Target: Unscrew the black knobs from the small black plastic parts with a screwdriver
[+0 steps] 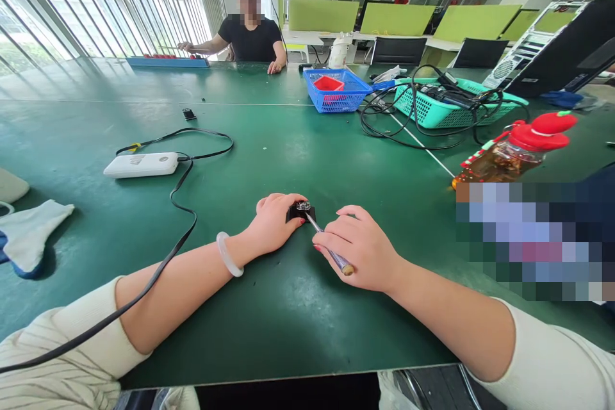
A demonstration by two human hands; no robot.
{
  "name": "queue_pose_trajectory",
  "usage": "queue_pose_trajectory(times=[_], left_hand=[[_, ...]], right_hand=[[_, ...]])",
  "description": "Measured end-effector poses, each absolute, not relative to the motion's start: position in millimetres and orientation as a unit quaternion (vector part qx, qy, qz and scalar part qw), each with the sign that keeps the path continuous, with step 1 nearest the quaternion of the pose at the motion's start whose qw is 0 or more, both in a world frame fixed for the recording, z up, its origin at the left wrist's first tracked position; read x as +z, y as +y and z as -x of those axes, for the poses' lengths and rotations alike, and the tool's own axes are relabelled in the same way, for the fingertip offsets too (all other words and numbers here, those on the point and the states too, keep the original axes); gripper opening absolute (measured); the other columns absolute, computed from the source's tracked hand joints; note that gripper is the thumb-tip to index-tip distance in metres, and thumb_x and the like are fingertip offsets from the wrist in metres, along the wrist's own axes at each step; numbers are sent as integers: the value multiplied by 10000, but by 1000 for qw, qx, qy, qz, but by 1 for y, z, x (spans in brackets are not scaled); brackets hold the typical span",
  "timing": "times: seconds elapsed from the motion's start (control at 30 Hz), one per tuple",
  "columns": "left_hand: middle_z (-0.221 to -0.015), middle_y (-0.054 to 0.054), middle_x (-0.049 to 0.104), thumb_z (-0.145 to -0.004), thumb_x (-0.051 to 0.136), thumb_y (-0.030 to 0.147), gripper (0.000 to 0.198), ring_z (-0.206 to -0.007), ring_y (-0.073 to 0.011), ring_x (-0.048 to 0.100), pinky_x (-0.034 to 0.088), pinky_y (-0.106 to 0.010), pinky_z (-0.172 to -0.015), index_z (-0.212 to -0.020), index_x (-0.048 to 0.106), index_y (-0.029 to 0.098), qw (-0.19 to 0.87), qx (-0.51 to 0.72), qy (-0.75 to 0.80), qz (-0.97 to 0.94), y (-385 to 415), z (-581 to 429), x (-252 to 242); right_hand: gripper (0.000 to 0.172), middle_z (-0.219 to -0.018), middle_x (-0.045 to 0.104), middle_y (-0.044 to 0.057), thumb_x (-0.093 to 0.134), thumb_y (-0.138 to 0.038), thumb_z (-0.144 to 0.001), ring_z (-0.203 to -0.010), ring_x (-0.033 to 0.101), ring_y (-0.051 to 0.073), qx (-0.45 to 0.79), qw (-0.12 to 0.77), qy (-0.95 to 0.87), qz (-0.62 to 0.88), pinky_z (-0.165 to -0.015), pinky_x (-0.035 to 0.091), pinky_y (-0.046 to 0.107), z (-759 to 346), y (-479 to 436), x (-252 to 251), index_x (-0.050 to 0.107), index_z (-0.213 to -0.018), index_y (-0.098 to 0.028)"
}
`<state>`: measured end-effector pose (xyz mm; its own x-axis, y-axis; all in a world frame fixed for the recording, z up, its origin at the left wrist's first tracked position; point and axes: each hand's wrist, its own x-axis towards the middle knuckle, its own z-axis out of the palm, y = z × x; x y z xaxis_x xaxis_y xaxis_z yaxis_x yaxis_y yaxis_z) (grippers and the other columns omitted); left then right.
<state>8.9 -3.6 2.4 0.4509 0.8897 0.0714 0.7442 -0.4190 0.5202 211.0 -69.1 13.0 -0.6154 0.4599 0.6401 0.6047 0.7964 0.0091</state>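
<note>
A small black part [302, 211] with a shiny metal piece on top lies on the green table [288, 307] in front of me. My left hand [273, 223] rests beside it, fingers curled round its left side and holding it down. My right hand [359, 246] is closed on a thin metal screwdriver [327, 245], whose tip touches the metal piece on the black part. A pale bangle sits on my left wrist.
A white power bank [142, 164] with a black cable lies at the left. A blue basket [335, 91], a teal basket [446, 106] of cables and a red-capped bottle [516, 150] stand at the right. Another person sits at the table's far side.
</note>
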Motion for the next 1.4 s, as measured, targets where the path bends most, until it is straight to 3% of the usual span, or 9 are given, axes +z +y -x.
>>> queue_pose_trajectory(times=[0.37,0.53,0.73,0.93,1.17,1.4], left_hand=[[-1322,-72,641,-877,578,275,390,-1303,-296,489,320,-529,-1131,-1267,580,249,197,157,500,-828,-2,-9,0],[-1298,-63,649,-869,589,271,373,-1293,-295,498,326,-528,-1132,-1242,598,266,200,163,499,-827,-3,-9,0],[-1283,-40,651,-896,556,278,356,-1298,-280,481,303,-530,-1146,-1249,596,296,216,165,484,-832,-4,-8,3],[-1262,-47,655,-896,542,300,361,-1290,-287,482,303,-542,-1139,-1254,591,299,217,161,481,-834,-4,-6,1],[-1300,-49,636,-862,592,280,405,-1310,-295,463,302,-545,-1139,-1266,584,303,208,157,483,-836,-4,-8,1],[-1295,-48,647,-868,600,290,427,-1310,-288,468,296,-534,-1142,-1295,578,297,210,151,478,-839,-4,-8,3]], right_hand=[[89,-790,714,10,590,-172,-915,-716,615,146,-89,379,-846,363,-820,449,333,-216,-59,12,668,-913,-214],[145,-792,719,20,590,-301,-922,-695,641,160,117,469,-733,479,-679,489,307,-220,-47,6,688,-846,-228],[365,-572,553,-23,693,-544,-784,-486,506,115,386,569,-471,552,-493,430,273,-229,-24,-6,666,-799,-181],[336,-557,486,-37,639,-535,-844,-495,455,110,327,623,-478,526,-469,385,263,-232,-30,0,613,-759,-211],[383,-550,501,-23,579,-560,-875,-503,448,121,270,521,-634,504,-489,362,276,-221,-47,7,624,-717,-213],[352,-580,534,-20,593,-543,-865,-514,481,125,294,495,-634,516,-495,381,268,-220,-40,0,638,-758,-211]])
